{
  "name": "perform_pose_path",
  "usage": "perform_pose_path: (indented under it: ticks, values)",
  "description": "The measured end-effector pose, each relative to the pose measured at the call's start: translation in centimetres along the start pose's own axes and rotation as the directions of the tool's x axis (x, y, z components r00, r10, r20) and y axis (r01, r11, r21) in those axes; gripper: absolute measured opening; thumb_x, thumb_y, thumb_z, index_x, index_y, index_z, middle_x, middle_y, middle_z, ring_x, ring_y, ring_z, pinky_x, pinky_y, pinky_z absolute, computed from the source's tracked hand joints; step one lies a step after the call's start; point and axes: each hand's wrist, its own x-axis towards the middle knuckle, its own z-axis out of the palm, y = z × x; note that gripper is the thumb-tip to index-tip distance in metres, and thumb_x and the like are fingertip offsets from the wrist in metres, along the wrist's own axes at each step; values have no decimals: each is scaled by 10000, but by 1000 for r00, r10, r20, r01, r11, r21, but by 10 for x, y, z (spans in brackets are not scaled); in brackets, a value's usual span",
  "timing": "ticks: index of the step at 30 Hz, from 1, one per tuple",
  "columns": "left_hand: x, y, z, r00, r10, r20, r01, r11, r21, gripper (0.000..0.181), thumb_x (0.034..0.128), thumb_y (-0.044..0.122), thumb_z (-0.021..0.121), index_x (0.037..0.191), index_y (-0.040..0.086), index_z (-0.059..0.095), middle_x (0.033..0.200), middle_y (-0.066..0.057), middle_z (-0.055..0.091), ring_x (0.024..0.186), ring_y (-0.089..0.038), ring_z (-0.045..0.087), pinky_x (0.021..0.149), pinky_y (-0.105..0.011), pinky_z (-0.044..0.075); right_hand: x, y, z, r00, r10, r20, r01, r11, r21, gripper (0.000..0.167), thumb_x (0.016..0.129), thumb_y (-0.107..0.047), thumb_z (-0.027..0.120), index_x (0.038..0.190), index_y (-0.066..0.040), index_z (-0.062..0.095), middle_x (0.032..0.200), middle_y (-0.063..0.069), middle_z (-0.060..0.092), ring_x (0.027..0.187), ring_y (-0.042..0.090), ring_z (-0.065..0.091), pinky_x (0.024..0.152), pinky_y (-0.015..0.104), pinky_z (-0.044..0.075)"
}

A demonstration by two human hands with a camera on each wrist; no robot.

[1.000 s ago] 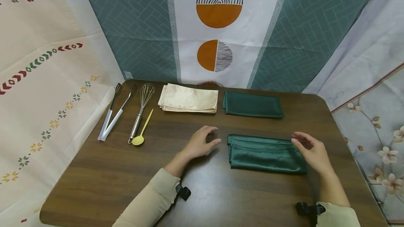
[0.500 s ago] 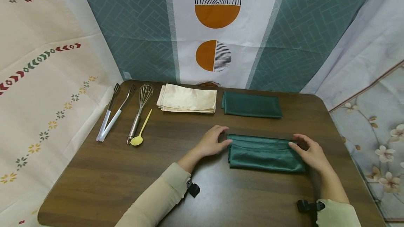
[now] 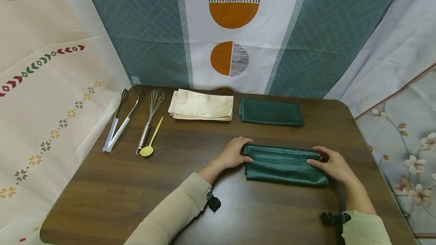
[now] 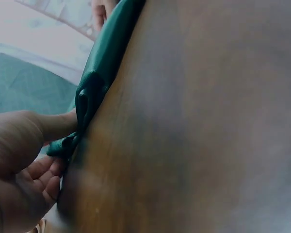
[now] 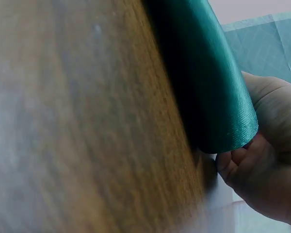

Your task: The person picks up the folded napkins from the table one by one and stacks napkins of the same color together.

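A folded green satin cloth [image 3: 282,171] lies on the near right part of the table, its far part creased lengthwise. My left hand [image 3: 233,154] pinches its left end, thumb on top and fingers at the edge. In the left wrist view the left thumb [image 4: 58,125] presses on the cloth's bunched layers [image 4: 87,99], with the curled fingers below. At the opposite end my right hand [image 3: 335,165] grips the far right corner between thumb and fingers. The right wrist view has the rounded green fold [image 5: 216,92] in front of the right fingers, partly hiding them.
Behind lie a folded cream cloth [image 3: 202,105] and a second folded green cloth [image 3: 271,112]. At the left of the wooden table [image 3: 112,199] are tongs [image 3: 117,131], a whisk [image 3: 146,127] and a yellow spoon [image 3: 148,149]. Patterned fabric hangs around the table.
My left hand has moved right and taken hold of the green cloth's left end. The right hand has shifted slightly left and closed on the right corner.
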Motion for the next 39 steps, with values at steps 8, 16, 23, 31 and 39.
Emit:
perform_pose_path:
  ticks: [8, 16, 23, 31, 39]
  values:
    - [2, -5, 0, 998, 55, 8, -56, 997, 50, 461, 837, 255, 855, 1187, -5, 707, 998, -56, 707, 893, -173, 635, 903, -337, 506, -1, 1, 5, 999, -6, 40, 7, 999, -32, 565, 896, -371, 785, 1236, 57, 639, 1259, 317, 615, 1197, 530, 525, 955, 663, 423]
    - [4, -4, -2, 999, 40, 0, -40, 999, 30, 237, 926, 173, 755, 1125, 51, 714, 1032, -61, 726, 977, -210, 659, 907, -341, 497, -1, -7, 1, 991, -81, 107, 84, 996, -20, 678, 793, -336, 879, 1274, 51, 599, 1253, 297, 620, 1169, 493, 559, 935, 639, 453]
    - [2, -3, -6, 998, 7, 57, -12, 996, 87, 470, 926, 277, 757, 1297, 14, 637, 1268, -118, 675, 1235, -299, 590, 1089, -413, 412, -3, -14, 5, 990, -99, 103, 103, 994, -38, 645, 843, -287, 841, 1227, 174, 605, 1232, 367, 610, 1191, 561, 533, 950, 663, 444]
    - [2, -5, -7, 998, 6, 54, -11, 996, 85, 453, 908, 263, 780, 1257, -1, 662, 1195, -116, 700, 1147, -300, 616, 1048, -410, 434, -6, -16, 8, 991, -114, 73, 114, 993, 6, 468, 831, -303, 850, 1160, -20, 676, 1068, 129, 700, 968, 321, 636, 821, 467, 526]
    - [1, -7, -7, 997, -79, 17, 80, 991, -106, 379, 1004, 229, 653, 1309, 16, 582, 1179, -143, 695, 1145, -281, 637, 1007, -395, 485, -7, -20, 11, 994, -66, 86, 58, 994, 95, 354, 936, -316, 748, 1101, -8, 696, 935, 89, 700, 821, 204, 633, 732, 343, 533]
